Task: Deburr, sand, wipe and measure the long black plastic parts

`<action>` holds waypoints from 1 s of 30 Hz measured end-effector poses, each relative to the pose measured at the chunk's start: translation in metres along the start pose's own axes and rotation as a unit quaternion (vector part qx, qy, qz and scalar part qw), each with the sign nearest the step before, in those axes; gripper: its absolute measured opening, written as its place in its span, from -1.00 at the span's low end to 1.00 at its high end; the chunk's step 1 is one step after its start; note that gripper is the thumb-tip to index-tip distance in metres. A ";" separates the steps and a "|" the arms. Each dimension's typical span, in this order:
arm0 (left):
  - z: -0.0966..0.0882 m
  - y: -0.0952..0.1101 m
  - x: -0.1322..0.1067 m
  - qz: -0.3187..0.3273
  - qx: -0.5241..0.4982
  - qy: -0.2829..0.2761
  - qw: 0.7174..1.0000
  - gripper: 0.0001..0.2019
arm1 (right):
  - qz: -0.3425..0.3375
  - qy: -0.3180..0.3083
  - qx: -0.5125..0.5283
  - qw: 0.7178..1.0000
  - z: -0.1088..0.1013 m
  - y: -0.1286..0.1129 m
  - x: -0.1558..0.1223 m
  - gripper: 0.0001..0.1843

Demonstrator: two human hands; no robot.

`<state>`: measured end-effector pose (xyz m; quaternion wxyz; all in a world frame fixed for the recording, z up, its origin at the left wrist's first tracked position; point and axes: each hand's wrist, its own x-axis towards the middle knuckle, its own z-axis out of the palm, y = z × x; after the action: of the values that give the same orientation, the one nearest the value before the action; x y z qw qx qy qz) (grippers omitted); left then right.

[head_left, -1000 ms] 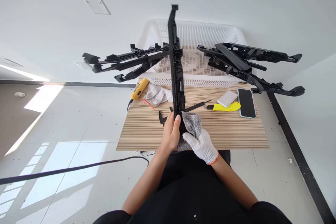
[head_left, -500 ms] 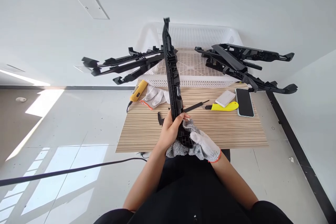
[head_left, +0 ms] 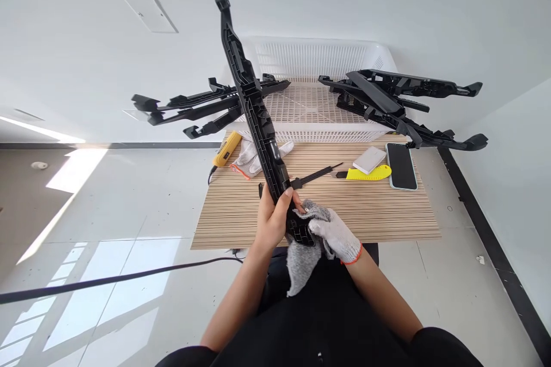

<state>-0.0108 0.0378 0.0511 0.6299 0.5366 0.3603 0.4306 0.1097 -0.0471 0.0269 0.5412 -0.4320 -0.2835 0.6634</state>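
A long black plastic trim piece (head_left: 258, 117) with a ribbed inner side slants up and to the left in front of me. My bare left hand (head_left: 274, 215) is wrapped round its lower part. My right hand (head_left: 338, 236), in a white knit glove with an orange cuff, grips a grey cloth (head_left: 302, 266) against the trim's near end. Part of the cloth hangs down below that end; the rest is bunched under the gloved fingers. Behind the trim on the table lies a black caliper (head_left: 316, 175), partly hidden by the trim and my left hand.
A white plastic basket (head_left: 310, 132) stands at the back, with black trim pieces jutting out left (head_left: 193, 109) and right (head_left: 396, 106). On the striped table (head_left: 379, 218) lie a yellow corded tool (head_left: 227, 149), a white glove (head_left: 247, 163), a yellow utility knife (head_left: 372, 174), a white box (head_left: 369, 160) and a phone (head_left: 401, 166).
The trim's far end has swung left and towards the top of the view. The cloth now hangs lower beneath the near end. Both hands keep their hold.
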 end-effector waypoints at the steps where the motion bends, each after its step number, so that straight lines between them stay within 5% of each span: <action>1: 0.001 0.000 -0.001 -0.001 0.003 0.000 1.000 -0.75 | 0.001 -0.010 -0.001 1.000 0.000 0.000 -0.001 -0.32; 6: -0.002 -0.001 -0.006 0.005 0.049 -0.035 0.998 -0.81 | 0.023 -0.067 0.036 0.997 -0.004 0.005 -0.001 -0.32; 10: -0.009 -0.004 -0.007 0.031 0.091 -0.063 0.993 -0.84 | 0.081 -0.011 -0.026 0.996 -0.005 0.004 -0.001 -0.56; 16: -0.014 -0.005 -0.002 0.047 0.082 -0.020 0.995 -0.84 | 0.074 0.088 -0.088 0.989 0.006 -0.008 -0.004 -0.58; 21: -0.008 -0.006 -0.004 0.069 0.037 0.006 0.997 -0.85 | 0.086 0.078 -0.050 0.992 0.011 -0.011 -0.005 -0.61; 27: -0.002 -0.008 -0.006 0.112 -0.005 -0.004 0.994 -0.82 | 0.064 -0.025 0.089 0.994 0.003 0.004 -0.007 -0.12; 30: -0.003 -0.009 -0.005 0.126 -0.011 -0.015 0.992 -0.80 | 0.018 -0.026 0.085 0.996 0.001 0.004 -0.008 -0.07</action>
<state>-0.0138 0.0338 0.0419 0.5821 0.5767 0.2757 0.5024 0.1069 -0.0554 0.0258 0.5565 -0.3721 -0.2317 0.7058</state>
